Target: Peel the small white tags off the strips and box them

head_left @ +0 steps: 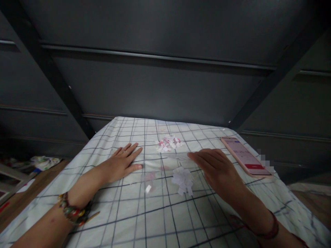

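Note:
My left hand (122, 162) lies flat on the checked cloth (129, 210), its fingers spread and holding nothing. A ring is on one finger. On the right, my right hand (217, 168) is held with its fingers pressed together. A blurred white piece of paper (178, 156) shows at its fingertips. Just below that lies a pile of plain white paper pieces (182, 179). Farther back is a pile of white and pink paper pieces (169, 143). A small white scrap (148, 188) lies between my hands, with a faint pinkish blur above it.
A phone (244, 155) in a pink case lies on the cloth, right of my right hand. Dark grey panels (160, 86) with metal rails rise behind the table's far edge. Floor with some cluttered items (43, 163) shows beyond the left edge.

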A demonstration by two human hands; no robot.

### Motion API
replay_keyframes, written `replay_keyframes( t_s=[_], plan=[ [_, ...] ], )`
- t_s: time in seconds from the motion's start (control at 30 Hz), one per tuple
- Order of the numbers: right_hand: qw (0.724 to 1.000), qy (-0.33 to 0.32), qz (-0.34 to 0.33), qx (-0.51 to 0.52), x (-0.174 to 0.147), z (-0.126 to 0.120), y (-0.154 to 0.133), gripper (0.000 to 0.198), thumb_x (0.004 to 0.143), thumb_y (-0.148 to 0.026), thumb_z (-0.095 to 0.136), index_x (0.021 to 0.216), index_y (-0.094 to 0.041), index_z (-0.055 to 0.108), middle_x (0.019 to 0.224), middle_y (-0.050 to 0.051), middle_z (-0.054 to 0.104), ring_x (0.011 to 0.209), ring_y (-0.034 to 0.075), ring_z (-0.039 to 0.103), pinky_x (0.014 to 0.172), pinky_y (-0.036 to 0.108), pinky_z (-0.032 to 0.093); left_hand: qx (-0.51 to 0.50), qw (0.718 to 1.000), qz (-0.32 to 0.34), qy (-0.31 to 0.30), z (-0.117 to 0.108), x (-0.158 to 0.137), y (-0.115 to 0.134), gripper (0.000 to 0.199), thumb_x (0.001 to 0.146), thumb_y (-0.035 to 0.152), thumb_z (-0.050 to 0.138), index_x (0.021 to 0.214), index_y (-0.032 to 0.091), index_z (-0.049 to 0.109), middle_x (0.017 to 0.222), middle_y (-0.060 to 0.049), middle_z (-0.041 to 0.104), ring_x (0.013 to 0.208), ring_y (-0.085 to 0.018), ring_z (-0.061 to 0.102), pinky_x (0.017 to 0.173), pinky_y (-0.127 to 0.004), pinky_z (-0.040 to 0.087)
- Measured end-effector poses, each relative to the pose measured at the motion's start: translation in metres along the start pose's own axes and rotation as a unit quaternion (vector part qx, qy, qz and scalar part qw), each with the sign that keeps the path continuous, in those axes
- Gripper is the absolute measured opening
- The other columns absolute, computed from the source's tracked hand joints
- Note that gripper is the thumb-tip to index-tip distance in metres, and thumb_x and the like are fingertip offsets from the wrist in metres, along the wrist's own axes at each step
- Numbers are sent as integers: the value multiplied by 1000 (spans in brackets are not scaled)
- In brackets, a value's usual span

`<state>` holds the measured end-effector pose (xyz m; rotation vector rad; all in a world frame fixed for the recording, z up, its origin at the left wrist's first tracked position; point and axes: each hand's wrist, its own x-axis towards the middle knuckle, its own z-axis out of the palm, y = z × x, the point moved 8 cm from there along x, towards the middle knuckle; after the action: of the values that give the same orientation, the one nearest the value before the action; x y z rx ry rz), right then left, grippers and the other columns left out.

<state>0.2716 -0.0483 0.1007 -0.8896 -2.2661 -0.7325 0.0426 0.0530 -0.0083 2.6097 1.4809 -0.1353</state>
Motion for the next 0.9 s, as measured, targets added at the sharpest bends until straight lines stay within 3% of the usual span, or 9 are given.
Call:
replay_keyframes(
  t_s=[0.17,0.4,0.53,0.7,0.9],
  plan=[
    [1000,-19,0,11,-6,-8,14,41,78,9,36,98,-17,62,79,4,70,73,16,62,67,32,49,-5,1000,15,23,-2,0,0,69,94,66,27,151,27,28,158,-10,22,145,-32,19,114,-51,22],
    [997,-26,-49,57,-3,-19,7,29,89,1,37,94,-15,61,77,3,70,72,14,62,67,29,50,-7,1000,-7,-15,-2,0,4,75,94,66,23,151,17,27,159,-16,14,146,-33,13,115,-52,18],
    [994,-5,-62,93,1,-17,-7,23,91,-4,42,96,-16,61,81,3,72,77,14,63,70,30,50,-9,1000,-11,-16,-3,-1,3,73,95,65,23,151,19,26,159,-14,15,146,-33,13,115,-52,18],
    [999,33,1,32,-4,-8,9,44,80,9,37,105,-18,60,85,3,72,81,16,63,72,31,49,2,1000,5,3,-4,-1,2,71,94,66,23,151,24,26,159,-13,18,145,-32,16,114,-51,20],
    [1000,10,-14,13,-4,16,6,41,78,8,38,102,-17,61,81,4,70,76,16,60,70,32,49,10,1000,-1,-4,-2,0,1,73,95,65,22,152,21,25,159,-14,17,146,-32,15,114,-50,20]
  ],
)
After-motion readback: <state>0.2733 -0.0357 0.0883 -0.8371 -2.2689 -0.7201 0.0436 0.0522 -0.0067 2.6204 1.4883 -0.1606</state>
